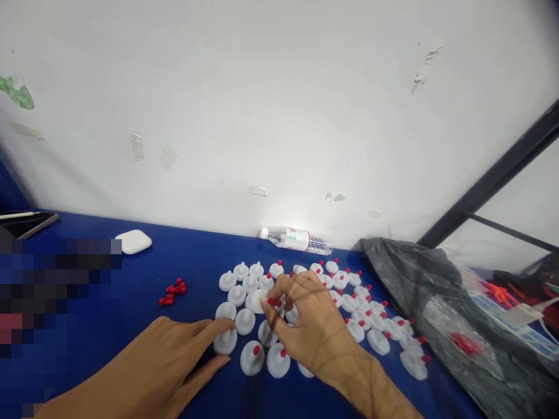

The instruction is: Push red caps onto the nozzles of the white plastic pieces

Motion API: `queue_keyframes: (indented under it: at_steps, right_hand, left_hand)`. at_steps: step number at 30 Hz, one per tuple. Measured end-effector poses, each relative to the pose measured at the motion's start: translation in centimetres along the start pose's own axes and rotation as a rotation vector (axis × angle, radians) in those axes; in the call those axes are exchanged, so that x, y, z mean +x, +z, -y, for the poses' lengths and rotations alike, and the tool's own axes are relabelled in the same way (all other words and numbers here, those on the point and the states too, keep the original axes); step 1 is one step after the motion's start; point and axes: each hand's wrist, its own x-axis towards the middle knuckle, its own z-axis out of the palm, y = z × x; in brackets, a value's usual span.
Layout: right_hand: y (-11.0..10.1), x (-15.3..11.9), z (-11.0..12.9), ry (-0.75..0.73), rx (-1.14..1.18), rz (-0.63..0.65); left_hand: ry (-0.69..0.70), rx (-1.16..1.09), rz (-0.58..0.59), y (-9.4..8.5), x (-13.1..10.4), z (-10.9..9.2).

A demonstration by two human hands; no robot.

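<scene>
On the blue surface [131, 279], the right hand [312, 326] pinches a red plug [275, 302] between its fingers over an unplugged white cap [257, 300]. The left hand [174, 355] grips another bare cap [225, 341] between thumb and forefinger. Caps right of the fingers mostly carry plugs; those beyond and left remain bare. Loose plugs [173, 293] lie farther left.
</scene>
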Motion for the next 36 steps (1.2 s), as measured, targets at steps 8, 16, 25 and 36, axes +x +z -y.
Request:
queue_keyframes:
  at_steps: [8, 16, 25, 36]
  right_hand:
    - [0.2, -0.6, -0.5, -0.006, -0.04, 0.123]
    - [0.1, -0.8, -0.9, -0.032, -0.013, 0.22]
    - [-0.1, -0.9, -0.5, -0.067, -0.015, 0.284]
    - [-0.2, -0.2, 0.4, -0.324, -0.003, 0.017]
  left_hand:
    - [-0.003, 0.027, -0.084, 2.3, -2.0, 0.5]
    - [-0.07, -0.055, 0.072, 1.4, -1.8, 0.2]
    - [-0.014, 0.013, 0.006, 1.2, -1.6, 0.0]
    - [-0.114, -0.257, -0.151, 0.1, 0.3, -0.5]
